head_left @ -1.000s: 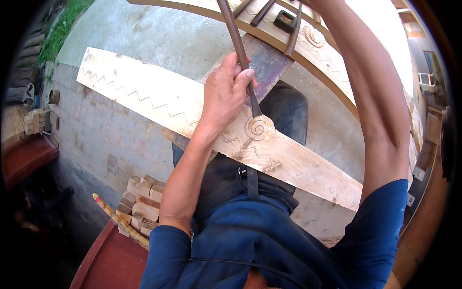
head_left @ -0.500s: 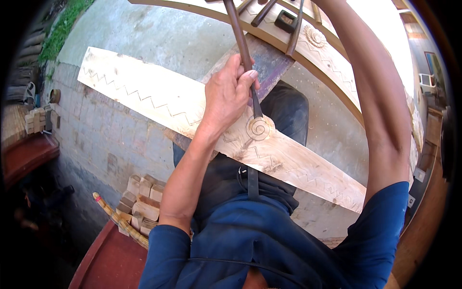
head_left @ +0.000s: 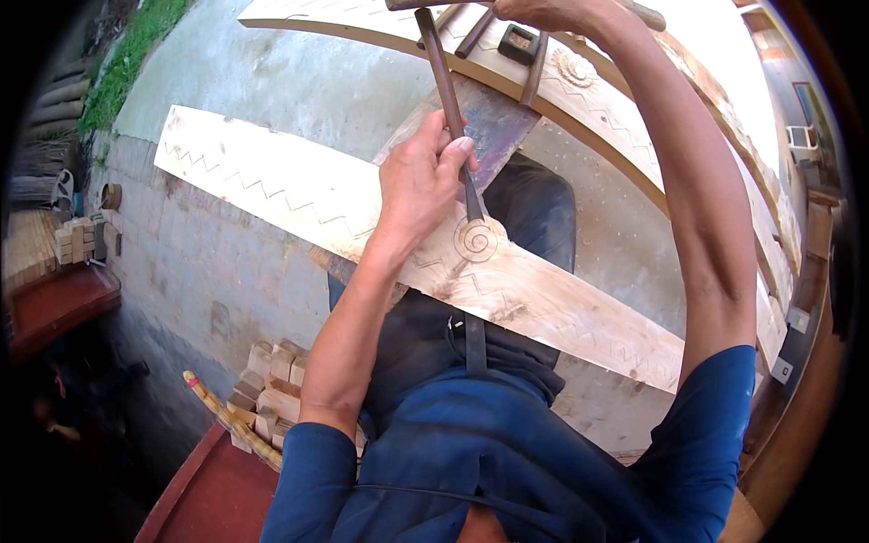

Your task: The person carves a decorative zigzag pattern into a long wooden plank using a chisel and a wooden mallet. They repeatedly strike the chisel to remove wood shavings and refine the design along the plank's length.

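Observation:
My left hand (head_left: 421,176) is closed around the shaft of a long chisel (head_left: 441,77) with a brown handle. Its dark blade slants down to the edge of a carved spiral (head_left: 476,241) on a pale wooden board (head_left: 272,172). Zigzag lines run along the board, which lies across my lap. At the upper edge, my right hand (head_left: 543,13) is closed on a wooden-handled mallet (head_left: 644,13). Part of the mallet is cut off by the frame; its left end shows just above the chisel's top.
Beyond lies another pale carved board (head_left: 362,25) with a raised flower (head_left: 574,69), several chisels (head_left: 475,33) and a small black box (head_left: 519,43). A support plank (head_left: 498,122) runs beneath my board. Wood blocks (head_left: 272,385) and a curved yellow stick (head_left: 226,418) rest on a red surface (head_left: 213,489) at lower left.
The mallet and right hand have come lower into view. The chisel's top now shows beneath the mallet; the left hand keeps its grip. The whole view has shifted slightly.

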A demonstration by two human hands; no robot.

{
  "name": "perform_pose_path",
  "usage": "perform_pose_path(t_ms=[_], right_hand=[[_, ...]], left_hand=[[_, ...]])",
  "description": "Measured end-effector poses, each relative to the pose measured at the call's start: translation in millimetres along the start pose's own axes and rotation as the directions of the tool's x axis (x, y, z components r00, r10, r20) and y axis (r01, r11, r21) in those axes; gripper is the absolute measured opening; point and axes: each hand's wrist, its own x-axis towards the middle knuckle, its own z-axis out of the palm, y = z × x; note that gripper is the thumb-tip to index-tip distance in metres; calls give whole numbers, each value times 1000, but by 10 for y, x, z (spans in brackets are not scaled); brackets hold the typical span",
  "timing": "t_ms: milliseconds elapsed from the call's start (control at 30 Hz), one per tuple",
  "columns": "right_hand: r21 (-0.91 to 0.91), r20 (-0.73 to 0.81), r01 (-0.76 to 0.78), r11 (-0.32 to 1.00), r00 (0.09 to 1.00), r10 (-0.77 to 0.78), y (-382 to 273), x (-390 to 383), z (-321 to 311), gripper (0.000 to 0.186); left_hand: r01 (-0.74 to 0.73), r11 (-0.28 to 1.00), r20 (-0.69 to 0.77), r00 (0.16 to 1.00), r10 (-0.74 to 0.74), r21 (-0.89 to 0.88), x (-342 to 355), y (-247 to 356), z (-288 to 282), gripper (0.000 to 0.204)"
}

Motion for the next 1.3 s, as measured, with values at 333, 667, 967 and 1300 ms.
perform_pose_path(t_ms=[333, 667, 967, 1300], right_hand=[[47, -542, -271, 961, 802, 252, 308, -1377, 251, 57], [124, -514, -516, 848, 697, 499, 298, -2584, 1372, 73], [231, -569, -539, 810, 600, 562, 378, -2753, 1748, 71], [247, -531, -526, 814, 629, 568, 349, -2736, 1760, 72]], left_hand=[[5, 916, 205, 975, 84, -401, -633, 347, 12, 20], [22, 917, -236, 969, 80, 399, -1029, 108, -40, 17], [-140, 603, -142, 907, 396, 786, -1201, -176, 344, 44], [-72, 800, -326, 889, 323, 596, -1030, -183, 418, 18]])
